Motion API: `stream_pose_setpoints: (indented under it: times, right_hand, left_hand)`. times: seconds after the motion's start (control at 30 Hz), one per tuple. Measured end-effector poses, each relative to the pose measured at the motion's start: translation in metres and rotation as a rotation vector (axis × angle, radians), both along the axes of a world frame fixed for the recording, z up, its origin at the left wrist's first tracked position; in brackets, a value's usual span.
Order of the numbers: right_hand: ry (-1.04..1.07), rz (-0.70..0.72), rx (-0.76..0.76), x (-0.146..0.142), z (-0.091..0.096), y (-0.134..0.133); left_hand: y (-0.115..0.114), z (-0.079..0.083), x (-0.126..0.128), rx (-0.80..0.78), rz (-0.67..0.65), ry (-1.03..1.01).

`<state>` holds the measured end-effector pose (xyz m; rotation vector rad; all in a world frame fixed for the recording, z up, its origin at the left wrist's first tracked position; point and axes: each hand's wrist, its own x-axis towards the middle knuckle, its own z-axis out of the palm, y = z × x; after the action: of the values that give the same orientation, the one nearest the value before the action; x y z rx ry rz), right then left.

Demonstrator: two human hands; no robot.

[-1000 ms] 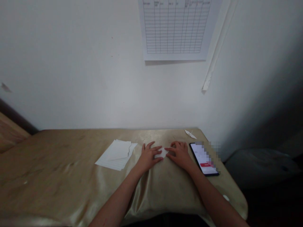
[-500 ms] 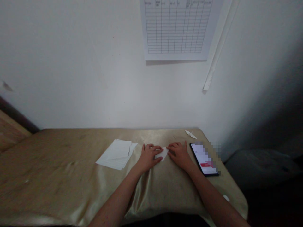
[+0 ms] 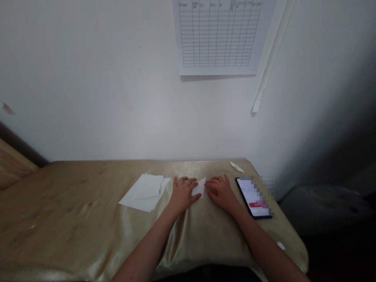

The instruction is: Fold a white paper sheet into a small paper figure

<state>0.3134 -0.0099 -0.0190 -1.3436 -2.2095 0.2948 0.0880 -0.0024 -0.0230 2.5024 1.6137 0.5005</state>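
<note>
A small white piece of folded paper [image 3: 199,188] lies on the cloth-covered table between my hands. My left hand [image 3: 182,194] holds it down at its left side, thumb below and fingertips above. Close against the paper's right edge is my right hand [image 3: 222,192], its fingers bent and its thumb apart from them; whether the fingertips touch the paper I cannot tell. To the left lies a stack of white paper sheets [image 3: 143,192], the top one with a torn edge. A small folded paper figure [image 3: 236,167] rests at the table's back right corner.
A phone [image 3: 249,199] with its screen lit lies right of my right hand. Near my right forearm is a small white object [image 3: 281,245]. The gold tablecloth [image 3: 73,219] has wrinkles. A printed chart [image 3: 217,39] hangs on the wall behind.
The folded paper has turned a little and shifted slightly left, with my left hand. My right fingers have drawn back from over the paper to its right edge.
</note>
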Motion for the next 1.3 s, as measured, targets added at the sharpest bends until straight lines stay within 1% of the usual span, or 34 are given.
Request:
stream_pose_setpoints:
  times: [0.13, 0.23, 0.33, 0.47, 0.53, 0.67, 0.87, 1.0, 1.13, 1.3]
  right_hand:
    - [-0.001, 0.080, -0.021, -0.002, 0.000, -0.002]
    - [0.013, 0.113, -0.030, -0.002, -0.001, -0.002]
    - [0.032, 0.101, -0.041, -0.001, -0.002, -0.001]
    - [0.043, 0.044, -0.045, 0.002, -0.004, 0.002]
    - [0.044, 0.016, -0.042, 0.005, -0.005, 0.003]
    - [0.054, 0.002, -0.039, 0.008, -0.006, 0.005]
    - [0.075, 0.034, -0.051, 0.009, -0.006, 0.004]
    - [0.059, 0.059, -0.058, 0.007, -0.006, 0.002]
    - [0.036, 0.063, -0.046, 0.004, -0.005, 0.001]
    - [0.015, 0.066, -0.015, 0.003, -0.003, 0.000]
  left_hand:
    - [0.002, -0.003, -0.001, 0.023, 0.023, -0.011]
    - [0.003, -0.004, -0.001, -0.002, -0.030, -0.018]
    - [0.003, -0.002, -0.001, -0.042, -0.080, -0.039]
    - [0.001, 0.005, -0.002, -0.045, -0.048, -0.044]
    - [-0.001, 0.008, -0.003, -0.052, -0.054, -0.033]
    - [-0.004, 0.013, -0.006, -0.054, -0.058, -0.023]
    - [-0.003, 0.012, -0.004, -0.070, -0.050, -0.035]
    - [-0.001, 0.008, -0.004, -0.048, -0.048, -0.048]
    - [0.001, 0.006, -0.006, -0.036, -0.059, -0.047]
    - [0.002, 0.007, -0.006, -0.036, -0.065, -0.052]
